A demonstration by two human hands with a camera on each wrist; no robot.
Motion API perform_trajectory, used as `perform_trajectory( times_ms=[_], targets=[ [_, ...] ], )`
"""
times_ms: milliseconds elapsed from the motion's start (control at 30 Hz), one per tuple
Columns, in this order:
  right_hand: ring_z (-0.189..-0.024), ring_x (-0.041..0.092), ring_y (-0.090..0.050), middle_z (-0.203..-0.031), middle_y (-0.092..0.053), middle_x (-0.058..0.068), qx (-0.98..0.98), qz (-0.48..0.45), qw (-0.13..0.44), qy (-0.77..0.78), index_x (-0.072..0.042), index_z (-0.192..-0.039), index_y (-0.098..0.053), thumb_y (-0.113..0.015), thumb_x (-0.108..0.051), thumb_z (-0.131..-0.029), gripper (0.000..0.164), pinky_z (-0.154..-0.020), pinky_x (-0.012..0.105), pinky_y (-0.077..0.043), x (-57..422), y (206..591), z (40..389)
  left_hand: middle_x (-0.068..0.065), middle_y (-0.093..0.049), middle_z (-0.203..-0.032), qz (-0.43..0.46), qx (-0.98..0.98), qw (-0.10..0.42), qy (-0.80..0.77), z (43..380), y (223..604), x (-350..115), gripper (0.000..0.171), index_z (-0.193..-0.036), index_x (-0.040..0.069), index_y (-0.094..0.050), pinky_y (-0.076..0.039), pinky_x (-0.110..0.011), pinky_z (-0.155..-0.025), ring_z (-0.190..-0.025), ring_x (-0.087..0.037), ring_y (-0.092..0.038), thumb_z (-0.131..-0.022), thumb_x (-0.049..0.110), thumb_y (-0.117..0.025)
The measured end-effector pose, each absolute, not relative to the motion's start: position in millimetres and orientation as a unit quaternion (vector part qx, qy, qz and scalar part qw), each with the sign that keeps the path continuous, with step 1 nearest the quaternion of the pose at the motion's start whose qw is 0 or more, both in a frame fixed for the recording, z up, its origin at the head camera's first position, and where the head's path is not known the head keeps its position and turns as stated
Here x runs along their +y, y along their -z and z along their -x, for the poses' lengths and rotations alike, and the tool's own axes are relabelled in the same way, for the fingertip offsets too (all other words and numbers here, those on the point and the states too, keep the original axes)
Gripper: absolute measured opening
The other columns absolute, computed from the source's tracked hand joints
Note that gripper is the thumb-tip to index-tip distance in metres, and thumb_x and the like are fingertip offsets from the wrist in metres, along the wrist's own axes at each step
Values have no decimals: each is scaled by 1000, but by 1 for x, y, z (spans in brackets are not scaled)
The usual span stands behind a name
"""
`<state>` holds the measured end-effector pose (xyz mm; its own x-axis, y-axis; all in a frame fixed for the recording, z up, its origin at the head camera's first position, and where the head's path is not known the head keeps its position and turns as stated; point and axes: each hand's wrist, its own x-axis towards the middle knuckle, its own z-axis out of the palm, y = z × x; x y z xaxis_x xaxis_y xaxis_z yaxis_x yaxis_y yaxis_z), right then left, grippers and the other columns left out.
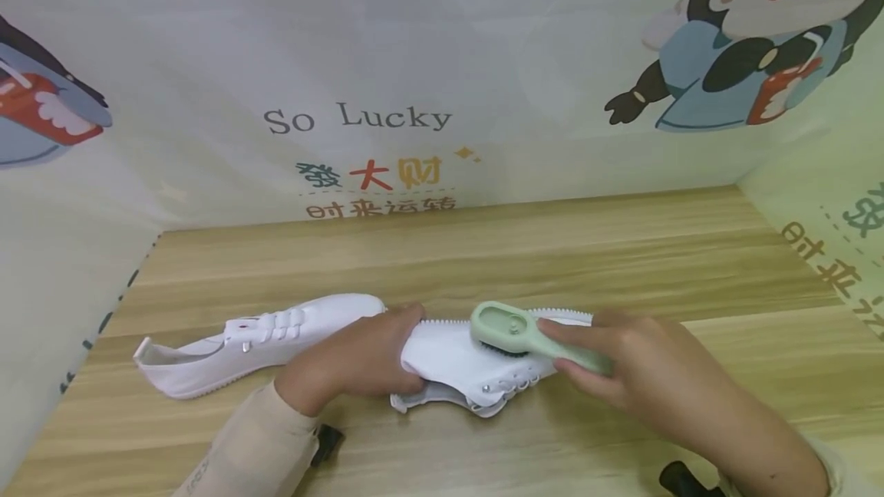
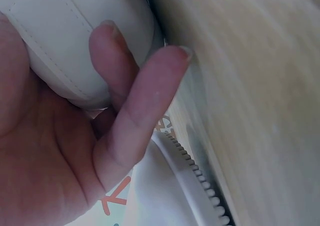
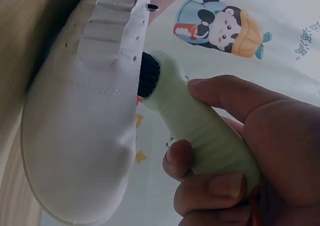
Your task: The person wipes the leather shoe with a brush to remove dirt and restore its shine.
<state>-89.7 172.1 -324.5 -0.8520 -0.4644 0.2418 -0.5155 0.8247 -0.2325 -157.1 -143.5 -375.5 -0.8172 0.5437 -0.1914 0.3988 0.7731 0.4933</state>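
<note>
A white lace-up shoe [image 1: 442,351] lies tipped on its side, its laces toward the near side. My left hand [image 1: 369,351] grips it by the heel end; in the left wrist view two fingers [image 2: 145,105] extend beside its stitched heel [image 2: 60,35]. In my right hand [image 1: 642,359] is the handle of a pale green brush [image 1: 504,324]. The dark bristles [image 3: 149,75] meet the side of the shoe near the lacing. A second white shoe [image 1: 311,328] rests upright to the left, partly behind my left hand.
The wood-grain table [image 1: 483,251] carries both shoes. A printed backdrop [image 1: 483,60] with cartoon figures and lettering rises behind and at both sides. Dark straps or devices [image 1: 327,443] show near both wrists.
</note>
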Motion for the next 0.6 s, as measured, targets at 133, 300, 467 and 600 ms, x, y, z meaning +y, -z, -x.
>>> perform_trajectory(
  times_ms=[133, 300, 467, 600],
  targets=[
    [-55, -2, -37, -77, -61, -11, -949, -266, 82, -148, -36, -127, -68, -74, -37, -89, 38, -52, 20, -36, 167, 328, 89, 4, -57, -91, -253, 928, 161, -220, 156, 375, -144, 48, -105, 15, -52, -46, -32, -69, -75, -14, -54, -67, 25, -79],
    [-57, -2, -38, -76, -58, -14, -947, -279, 71, -142, -37, -130, -65, -69, -41, -92, 39, -53, 21, -37, 160, 333, 89, 4, -57, -91, -253, 927, 164, -224, 155, 377, -145, 48, -105, 14, -52, -46, -32, -68, -75, -14, -54, -66, 25, -79],
    [-56, -3, -36, -78, -54, -14, -947, -282, 72, -139, -40, -133, -62, -65, -43, -95, 39, -53, 21, -35, 156, 336, 86, 5, -57, -91, -252, 929, 159, -220, 155, 377, -145, 49, -106, 15, -53, -46, -32, -68, -75, -14, -54, -66, 26, -79],
    [-59, -3, -39, -81, -56, -14, -947, -282, 74, -137, -41, -133, -62, -64, -44, -95, 39, -53, 21, -37, 155, 338, 86, 4, -57, -90, -256, 927, 159, -222, 155, 377, -144, 49, -106, 15, -53, -46, -31, -67, -74, -13, -54, -66, 25, -79]
  ],
)
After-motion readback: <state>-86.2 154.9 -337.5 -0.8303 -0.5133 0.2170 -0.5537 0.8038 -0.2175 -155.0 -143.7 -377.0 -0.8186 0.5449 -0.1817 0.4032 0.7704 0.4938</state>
